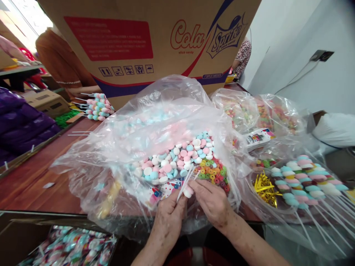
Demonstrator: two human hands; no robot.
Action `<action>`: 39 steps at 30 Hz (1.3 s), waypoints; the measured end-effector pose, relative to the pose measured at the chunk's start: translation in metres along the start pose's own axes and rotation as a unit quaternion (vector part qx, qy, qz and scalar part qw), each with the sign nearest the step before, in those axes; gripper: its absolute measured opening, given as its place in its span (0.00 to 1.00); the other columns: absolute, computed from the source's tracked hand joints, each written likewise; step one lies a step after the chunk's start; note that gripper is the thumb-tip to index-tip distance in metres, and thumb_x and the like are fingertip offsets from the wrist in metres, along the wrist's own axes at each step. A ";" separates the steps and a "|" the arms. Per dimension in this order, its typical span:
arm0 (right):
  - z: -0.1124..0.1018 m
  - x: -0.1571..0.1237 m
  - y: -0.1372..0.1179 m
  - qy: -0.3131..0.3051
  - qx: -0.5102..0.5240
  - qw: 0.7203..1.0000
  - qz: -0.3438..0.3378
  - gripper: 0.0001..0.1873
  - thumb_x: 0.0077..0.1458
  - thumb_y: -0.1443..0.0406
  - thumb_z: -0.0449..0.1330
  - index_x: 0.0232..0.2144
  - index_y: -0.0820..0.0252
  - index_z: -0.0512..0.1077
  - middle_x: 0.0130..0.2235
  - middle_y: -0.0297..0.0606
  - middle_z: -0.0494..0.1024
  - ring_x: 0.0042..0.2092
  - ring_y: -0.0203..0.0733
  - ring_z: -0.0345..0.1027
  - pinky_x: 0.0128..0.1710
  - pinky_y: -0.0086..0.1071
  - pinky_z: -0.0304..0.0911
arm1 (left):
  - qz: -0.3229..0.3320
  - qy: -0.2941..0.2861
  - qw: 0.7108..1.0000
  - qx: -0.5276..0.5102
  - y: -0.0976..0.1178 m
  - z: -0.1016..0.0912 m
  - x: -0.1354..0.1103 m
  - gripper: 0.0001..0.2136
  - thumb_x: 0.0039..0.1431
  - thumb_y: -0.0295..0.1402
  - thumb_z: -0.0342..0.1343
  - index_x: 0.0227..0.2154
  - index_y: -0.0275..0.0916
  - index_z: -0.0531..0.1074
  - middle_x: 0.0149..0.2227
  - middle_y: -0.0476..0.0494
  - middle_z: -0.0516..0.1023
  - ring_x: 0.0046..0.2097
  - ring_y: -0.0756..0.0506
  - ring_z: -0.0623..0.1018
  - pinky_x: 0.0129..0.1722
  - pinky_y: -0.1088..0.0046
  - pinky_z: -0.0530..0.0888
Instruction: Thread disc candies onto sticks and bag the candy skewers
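My left hand [170,212] is closed around several thin white sticks [186,181] that slant up to the right. Close against it, my right hand [211,201] pinches at a pink-and-white candy piece [188,192] beside the sticks; another short stick tip shows above its fingers. Just beyond my hands, a large clear plastic bag [177,111] lies open with pink, white and blue round candies [166,168] spilling at its mouth. Ring-shaped candies [210,170] in green, orange and red lie right of them. Printed cards [168,189] lie partly under the bag.
Behind the bag stands a big cardboard box [163,40]. Candy skewers [307,181] and gold twist ties [264,190] in a round tub are at right, more skewers [98,107] at back left. A carton [69,245] of wrapped candy sits below the table edge. Another person's sleeve [62,59] shows behind.
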State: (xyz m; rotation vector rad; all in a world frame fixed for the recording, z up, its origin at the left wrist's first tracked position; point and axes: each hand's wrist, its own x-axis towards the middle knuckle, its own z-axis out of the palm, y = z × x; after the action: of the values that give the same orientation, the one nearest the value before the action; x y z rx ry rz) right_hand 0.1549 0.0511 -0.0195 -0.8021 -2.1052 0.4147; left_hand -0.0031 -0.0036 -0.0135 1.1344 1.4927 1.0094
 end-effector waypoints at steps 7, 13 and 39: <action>-0.007 0.016 0.002 -0.033 0.022 0.999 0.023 0.20 0.64 0.69 0.49 0.57 0.59 0.64 0.44 0.41 0.80 0.43 0.39 0.75 0.46 0.32 0.71 | -0.008 0.083 0.995 -0.046 -0.002 -0.004 -0.001 0.18 0.57 0.46 0.56 0.19 0.38 0.66 0.16 0.54 0.61 0.20 0.52 0.58 0.20 0.77 0.54; -0.002 0.051 0.009 -0.102 -0.168 0.975 0.104 0.10 0.60 0.67 0.56 0.45 0.60 0.71 0.44 0.43 0.75 0.45 0.45 0.71 0.44 0.35 0.68 | -0.049 0.120 0.974 -0.186 -0.001 -0.013 -0.003 0.19 0.53 0.49 0.59 0.21 0.36 0.68 0.16 0.56 0.61 0.17 0.57 0.53 0.17 0.79 0.46; -0.044 0.044 0.025 -0.204 -0.042 0.958 0.195 0.12 0.60 0.69 0.51 0.44 0.59 0.70 0.40 0.38 0.76 0.41 0.42 0.69 0.43 0.35 0.62 | -0.036 0.106 0.985 -0.134 0.002 -0.012 -0.005 0.19 0.56 0.46 0.58 0.19 0.36 0.67 0.15 0.55 0.62 0.17 0.57 0.54 0.17 0.78 0.48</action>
State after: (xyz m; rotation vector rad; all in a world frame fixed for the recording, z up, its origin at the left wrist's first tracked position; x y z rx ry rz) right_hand 0.1800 0.0993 0.0199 -1.2796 -2.3492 0.7596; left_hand -0.0139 -0.0091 -0.0078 0.7963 1.4972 1.2697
